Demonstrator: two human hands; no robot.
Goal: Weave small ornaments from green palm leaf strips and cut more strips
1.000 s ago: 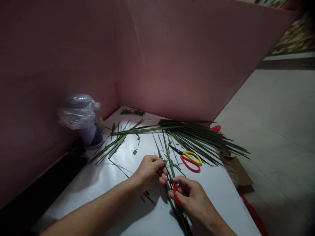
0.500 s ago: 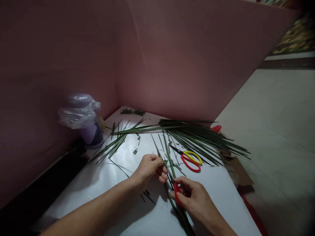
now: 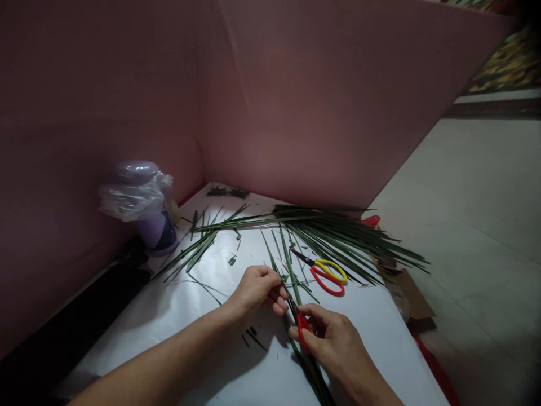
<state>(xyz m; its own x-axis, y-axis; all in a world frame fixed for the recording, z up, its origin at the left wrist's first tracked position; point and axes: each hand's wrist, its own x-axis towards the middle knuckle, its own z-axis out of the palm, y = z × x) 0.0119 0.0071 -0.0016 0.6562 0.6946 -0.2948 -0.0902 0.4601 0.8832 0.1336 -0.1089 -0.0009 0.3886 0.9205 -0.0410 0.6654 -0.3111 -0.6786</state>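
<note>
My left hand [image 3: 258, 292] pinches a long green leaf strip [image 3: 288, 265] that lies on the white table [image 3: 177, 316]. My right hand [image 3: 332, 338] grips small red-handled scissors [image 3: 301, 328], their blades pointing up at the strip right beside my left fingertips. The strip runs on under my right hand toward the near edge. A second pair of scissors [image 3: 324, 274], with one yellow and one red handle, lies on the table just beyond my hands.
A large bundle of green leaf strips [image 3: 346, 237] is spread across the far right of the table, with more strips [image 3: 198, 248] and cut scraps at left. A purple container wrapped in plastic [image 3: 141, 206] stands by the pink wall [image 3: 296, 101]. Cardboard [image 3: 412, 293] lies off the right edge.
My right hand with the red scissors has shifted slightly along the strip; my left hand keeps its pinch in place.
</note>
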